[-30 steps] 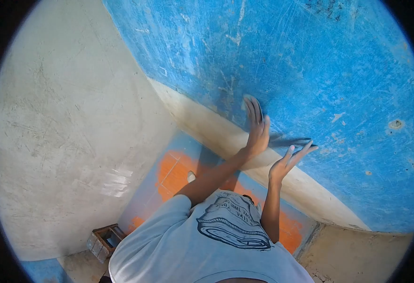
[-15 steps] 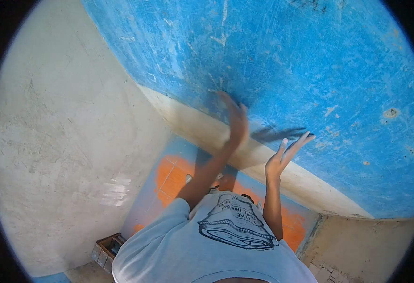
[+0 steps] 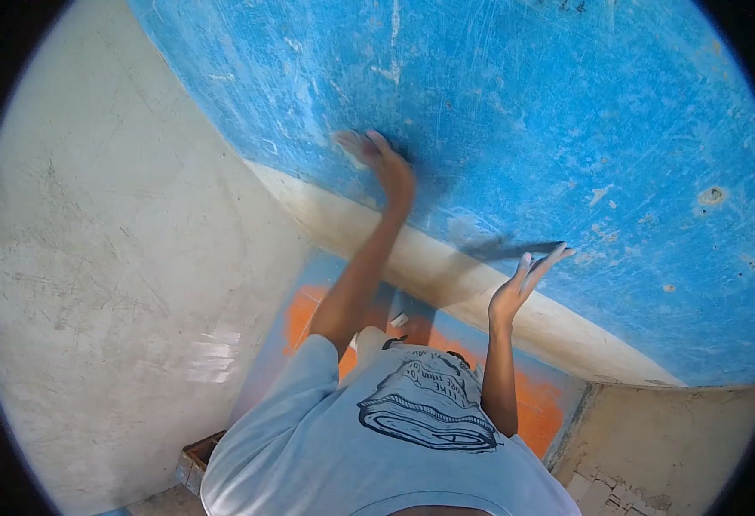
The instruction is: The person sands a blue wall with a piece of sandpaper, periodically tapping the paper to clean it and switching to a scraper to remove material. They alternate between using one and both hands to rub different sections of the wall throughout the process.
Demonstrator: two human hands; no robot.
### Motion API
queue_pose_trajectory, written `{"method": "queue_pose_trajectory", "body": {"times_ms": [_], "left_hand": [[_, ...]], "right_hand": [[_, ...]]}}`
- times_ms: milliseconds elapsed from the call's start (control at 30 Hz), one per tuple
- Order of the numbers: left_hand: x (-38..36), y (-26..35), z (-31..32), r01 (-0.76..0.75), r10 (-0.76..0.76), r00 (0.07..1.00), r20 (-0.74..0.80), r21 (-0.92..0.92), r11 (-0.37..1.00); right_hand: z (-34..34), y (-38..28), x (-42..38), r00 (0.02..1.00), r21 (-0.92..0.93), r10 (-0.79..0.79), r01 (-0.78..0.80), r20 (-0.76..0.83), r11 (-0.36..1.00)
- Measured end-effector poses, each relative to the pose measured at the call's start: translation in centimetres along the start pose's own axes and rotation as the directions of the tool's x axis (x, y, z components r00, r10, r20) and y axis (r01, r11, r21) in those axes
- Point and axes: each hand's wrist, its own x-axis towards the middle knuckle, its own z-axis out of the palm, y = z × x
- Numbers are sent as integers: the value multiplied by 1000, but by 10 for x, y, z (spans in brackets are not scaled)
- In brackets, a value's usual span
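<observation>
Our left hand (image 3: 384, 163) has moved along the blue wall (image 3: 498, 112) towards its edge by the grey wall (image 3: 111, 258), while our right hand (image 3: 510, 297) keeps nearly the same place. That blue wall, the largest thing before us, rises above the floor, scuffed and scratched with pale marks, and we have both hands at its lower part. Next to its left edge stands the grey wall, with whitish streaks low down. Between the two walls we see the bluish floor (image 3: 253, 374), with orange patches (image 3: 537, 413) on it. Along the blue wall's lower edge runs a pale band (image 3: 446, 267). We wear a light T-shirt (image 3: 309, 447) printed with dark lettering and a drawing. Partly hidden behind it, a box (image 3: 190, 473) sits at the grey wall's foot. Our left hand is blurred against the blue; we cannot tell whether it grips anything. Our right is unclenched and empty, fingers stretched, tips at the blue surface just above the pale band. Smallest is a roundish pale patch (image 3: 713, 196) near the blue wall's right edge.
</observation>
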Motion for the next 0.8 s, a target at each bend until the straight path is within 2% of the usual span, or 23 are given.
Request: {"method": "queue_pose_trajectory", "body": {"times_ms": [100,167,233,333,367,400,467,533,567,633,733,767,800], "left_hand": [[-17,57,14,-160,179,973,-145,137,978],[-77,39,26,-120,115,993,34,197,973],[-138,13,33,-175,100,957,272,268,947],[-101,-4,25,-245,226,967,115,189,951],[-67,-5,10,-19,15,995,103,31,999],[-31,-4,-4,210,-194,973,127,-124,970],[11,-6,-5,166,-171,985,8,-298,940],[-2,-13,4,22,-25,999,-28,-116,993],[-40,-18,17,-111,107,994,32,154,982],[-121,2,44,-203,178,975,131,217,955],[-138,-17,39,-233,139,932,334,263,936],[-115,4,34,-234,194,960,202,199,952],[-84,9,20,-107,92,984,156,91,990]], "right_hand": [[8,2,0,999,6,3,-2,-34,1000],[16,6,4,998,10,-12,12,-59,1000],[18,11,3,997,8,-25,26,-71,1000],[9,4,1,999,49,25,-24,-33,999],[4,3,0,999,68,31,-30,-18,997],[0,3,1,999,90,38,-38,-6,995],[-1,3,-2,999,126,47,-46,-4,991],[0,2,0,999,144,35,-32,-19,989],[1,0,1,999,155,31,-27,-26,988],[4,-5,0,999,178,26,-19,-38,984],[-2,5,-1,1000,151,19,-18,-11,988],[-8,7,-1,1000,145,15,-17,15,989],[-13,9,-1,999,141,12,-17,41,990]]}}
